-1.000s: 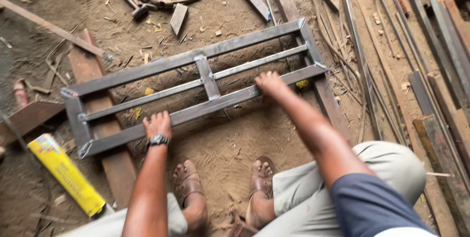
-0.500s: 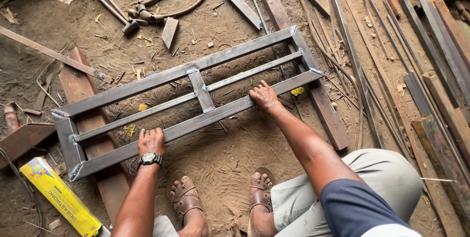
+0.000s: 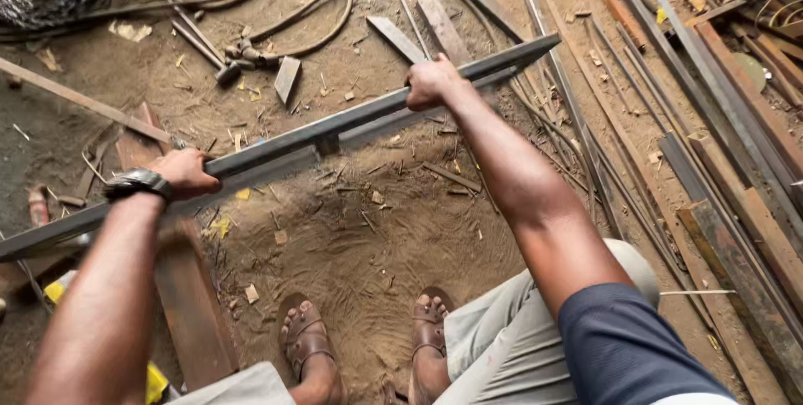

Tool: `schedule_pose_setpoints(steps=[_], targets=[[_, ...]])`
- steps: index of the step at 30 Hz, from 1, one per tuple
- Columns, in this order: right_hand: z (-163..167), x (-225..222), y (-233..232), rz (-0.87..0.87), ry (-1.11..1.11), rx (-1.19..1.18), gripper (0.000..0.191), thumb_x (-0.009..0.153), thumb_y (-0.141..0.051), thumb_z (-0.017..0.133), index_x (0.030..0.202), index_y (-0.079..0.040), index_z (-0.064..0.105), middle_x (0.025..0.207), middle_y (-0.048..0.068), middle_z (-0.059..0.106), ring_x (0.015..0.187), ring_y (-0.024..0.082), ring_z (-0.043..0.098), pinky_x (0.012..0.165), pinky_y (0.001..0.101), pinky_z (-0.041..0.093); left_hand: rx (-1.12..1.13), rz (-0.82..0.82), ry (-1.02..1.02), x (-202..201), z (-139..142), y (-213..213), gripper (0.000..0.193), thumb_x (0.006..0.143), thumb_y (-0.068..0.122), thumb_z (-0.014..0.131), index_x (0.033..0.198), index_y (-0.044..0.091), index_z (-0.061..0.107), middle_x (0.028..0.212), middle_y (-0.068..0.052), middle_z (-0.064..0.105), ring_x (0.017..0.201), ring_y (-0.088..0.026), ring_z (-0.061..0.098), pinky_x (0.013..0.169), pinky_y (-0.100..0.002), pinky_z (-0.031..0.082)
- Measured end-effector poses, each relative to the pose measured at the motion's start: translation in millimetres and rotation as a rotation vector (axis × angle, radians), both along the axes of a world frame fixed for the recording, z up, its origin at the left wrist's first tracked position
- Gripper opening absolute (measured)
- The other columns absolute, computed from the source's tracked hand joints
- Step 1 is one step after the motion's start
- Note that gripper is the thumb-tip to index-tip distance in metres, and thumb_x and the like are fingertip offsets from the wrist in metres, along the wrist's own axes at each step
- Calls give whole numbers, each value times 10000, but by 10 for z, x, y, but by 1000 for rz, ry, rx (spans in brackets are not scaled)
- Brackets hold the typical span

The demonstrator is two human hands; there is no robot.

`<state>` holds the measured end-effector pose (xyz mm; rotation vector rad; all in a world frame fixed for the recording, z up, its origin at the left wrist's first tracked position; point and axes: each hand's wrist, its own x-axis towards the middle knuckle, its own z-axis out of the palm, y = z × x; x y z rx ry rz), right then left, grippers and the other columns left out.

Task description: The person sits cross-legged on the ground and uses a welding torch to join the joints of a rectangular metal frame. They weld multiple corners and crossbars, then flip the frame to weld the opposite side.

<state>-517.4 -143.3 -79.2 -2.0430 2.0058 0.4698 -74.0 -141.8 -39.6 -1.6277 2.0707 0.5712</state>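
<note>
Steel first: we are gripping a grey welded steel frame of flat bars (image 3: 335, 130), tipped up on edge so that it is showing to us as one long diagonal rail running from lower left to upper right. Our left hand (image 3: 186, 172), with a dark wristwatch (image 3: 138, 183) at the wrist, is curled shut around the top bar near its left third; our right hand (image 3: 431, 80) is clenched over the same bar farther up, toward the right end. Both sets of fingers are wrapping the bar, not pinching it. The frame's lower edge is hidden behind the top bar, so we cannot tell whether it is resting on the ground or hanging free.

We are judging this as the turning-over step: the frame is standing mid-flip, neither flat face down. Any move from here is calling for both grips to stay firm and even, since the long bar could twist or drop toward our feet.

Below the hands, brown leather sandals (image 3: 308, 340) are planted on sandy, scrap-littered dirt ground (image 3: 368, 238). A rusty brown steel beam (image 3: 188, 288) is lying under the left arm, with a yellow object (image 3: 155, 381) peeking out near it. Farther out, dark hoses (image 3: 322, 12) are looping at the top, and long rusted steel bars and strips (image 3: 719, 146) are lying stacked along the right side.
</note>
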Motion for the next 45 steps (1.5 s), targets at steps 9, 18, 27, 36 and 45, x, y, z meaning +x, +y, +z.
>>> schedule_pose_setpoints(steps=[9,18,27,36,45], targets=[[-200,-34,-293,-41,-122,106,399,702,-341,742,1014,-94,746,994,154,738,917,308,719,831,461,529,87,-35,-39,-211,-221,-246,454,717,356,855,1074,85,781,1009,-144,777,892,-270,785,782,-404,628],[-1213,194,-318,233,-159,-635,760,607,-413,826,1264,-92,618,1194,152,654,1138,347,605,1002,502,476,-237,-23,-161,-437,-1085,-774,578,776,382,847,1262,146,643,1215,-104,725,1190,-291,656,1077,-583,395],[-2180,-146,413,384,-296,-271,695,715,-556,823,1151,-43,650,1178,161,662,1124,346,630,961,449,516,-375,86,-14,-286,-1916,-843,717,736,398,867,1339,114,603,1400,-119,621,1385,-347,473,1180,-587,310],[-1954,364,342,426,-273,-207,712,695,-643,823,1207,-163,707,1234,106,711,1190,314,653,1040,444,531,-787,-47,306,-292,-2058,-279,881,650,150,690,1498,89,455,1598,-195,415,1506,-395,320,1210,-593,225],[-301,31,130,53,98,25,893,800,-654,807,1496,-161,546,1154,202,750,965,350,743,832,466,619,-308,136,274,-481,-1442,1024,904,752,202,748,1554,167,334,1588,-174,278,1469,-321,259,1199,-580,198]])
